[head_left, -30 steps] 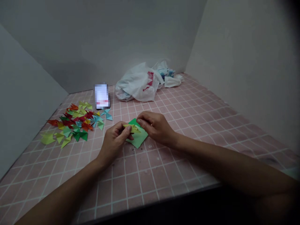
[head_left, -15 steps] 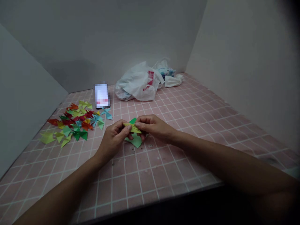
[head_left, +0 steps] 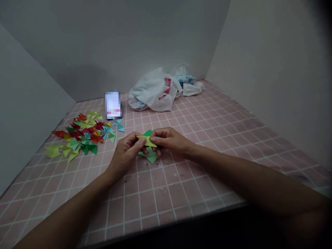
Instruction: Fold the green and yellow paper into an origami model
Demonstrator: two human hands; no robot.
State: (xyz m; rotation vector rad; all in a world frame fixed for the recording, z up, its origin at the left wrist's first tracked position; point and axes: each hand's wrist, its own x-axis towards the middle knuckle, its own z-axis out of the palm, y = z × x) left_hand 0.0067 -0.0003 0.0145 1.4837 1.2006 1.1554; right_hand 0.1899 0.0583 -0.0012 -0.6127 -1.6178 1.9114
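Note:
Between my two hands is a small yellow piece of folded paper [head_left: 147,141]. My left hand [head_left: 129,147] pinches its left end, thumb on top. At the other end, my right hand [head_left: 168,141] grips it between thumb and fingers. Below it on the tiles lies light green paper [head_left: 150,156], partly covered by my fingers. Darker green paper [head_left: 148,132] shows just behind the hands. Off to the left, a loose heap of folded paper pieces [head_left: 88,133] in red, orange, yellow, green and blue spreads over the tiles.
A phone with a lit, blurred screen [head_left: 113,105] stands upright behind the heap. White plastic bags [head_left: 153,91] lie at the back, near the wall. Pink tiles [head_left: 207,121] cover the surface, whose front edge drops off into dark. Walls close in the left, back and right.
Both hands keep their hold on the yellow paper and have hardly moved. The whole view has shifted very slightly.

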